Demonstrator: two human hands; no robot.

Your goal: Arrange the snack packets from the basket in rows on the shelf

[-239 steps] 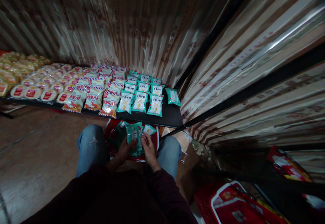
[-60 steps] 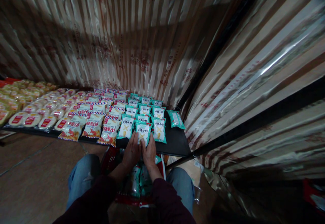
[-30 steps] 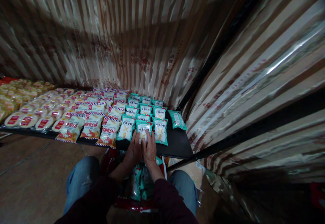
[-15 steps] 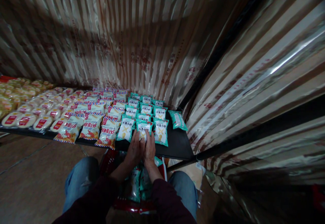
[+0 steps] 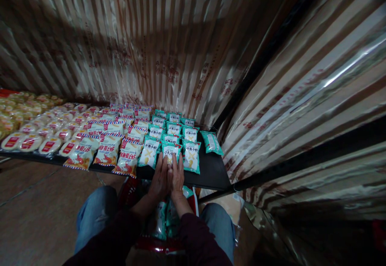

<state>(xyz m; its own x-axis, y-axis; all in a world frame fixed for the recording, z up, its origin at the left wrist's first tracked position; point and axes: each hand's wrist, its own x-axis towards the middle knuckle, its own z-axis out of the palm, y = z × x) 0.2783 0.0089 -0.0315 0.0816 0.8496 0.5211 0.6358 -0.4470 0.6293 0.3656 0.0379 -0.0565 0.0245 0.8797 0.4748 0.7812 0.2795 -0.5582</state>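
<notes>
Rows of teal snack packets (image 5: 173, 131) lie on a black shelf (image 5: 212, 171) in front of me. My left hand (image 5: 159, 177) and my right hand (image 5: 177, 175) sit side by side on the front middle teal snack packet (image 5: 171, 149). Their fingers cover its lower half and hold it at the shelf's front edge. One loose teal packet (image 5: 211, 142) lies apart to the right of the rows.
Red-and-white snack packets (image 5: 105, 153) and round wrapped buns (image 5: 30, 141) fill the shelf to the left. A red basket (image 5: 150, 244) with more teal packets (image 5: 164, 217) stands between my knees. Shiny striped sheeting (image 5: 150, 49) hangs behind and to the right.
Eight seconds ago both hands held a teal packet over the basket. They have since brought it up to the shelf's front row, and in the last second drew closer together on it.
</notes>
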